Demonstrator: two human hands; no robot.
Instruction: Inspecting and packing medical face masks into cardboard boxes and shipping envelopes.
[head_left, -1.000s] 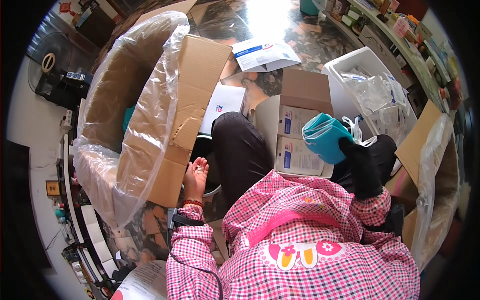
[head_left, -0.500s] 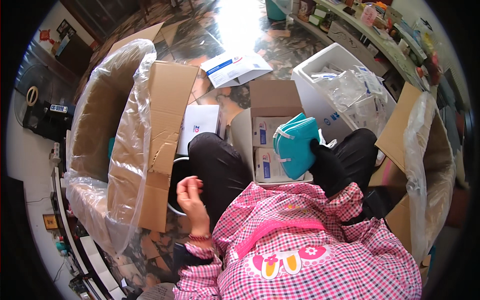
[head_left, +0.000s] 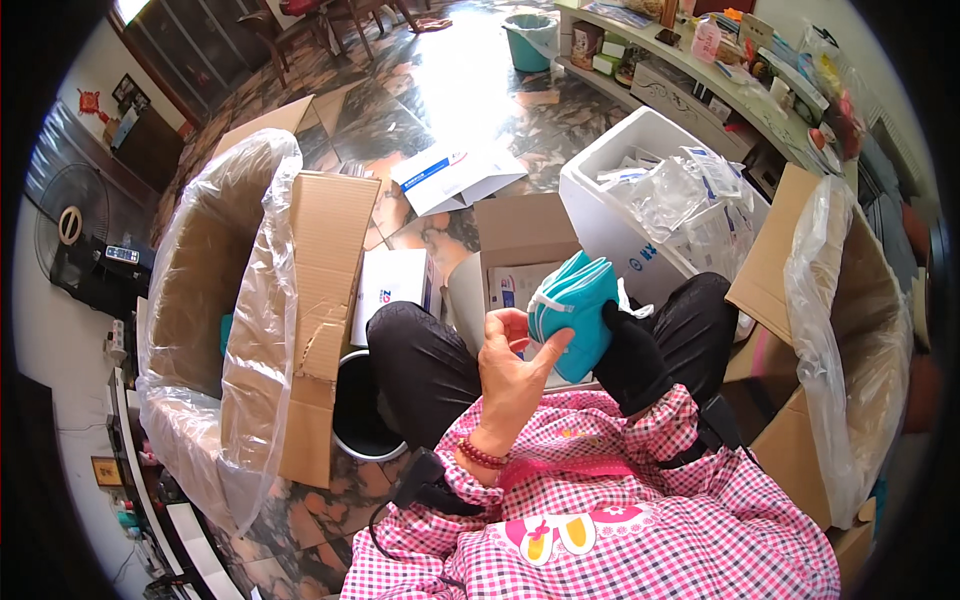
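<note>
My right hand (head_left: 634, 362), in a black glove, grips a stack of teal folded face masks (head_left: 577, 322) with white straps from its right side. At the stack's left edge is my bare left hand (head_left: 517, 375), its thumb pressed on the masks and its fingers curled by the straps. Below the masks, between my knees, an open carton (head_left: 520, 216) holds white packets (head_left: 512, 284) with blue and red print. My hands and the masks hide much of that carton.
Large cardboard boxes with see-through plastic liners stand at left (head_left: 330, 235) and right (head_left: 775, 240). A white foam box (head_left: 612, 215) holds plastic packets. A white carton (head_left: 392, 285), a dark-lined bin (head_left: 365, 405) and a flattened carton (head_left: 460, 178) are on the floor.
My left hand has come up from beside my left knee to the masks, and now touches their left edge. My right hand still holds the stack. The view has tilted slightly upward.
</note>
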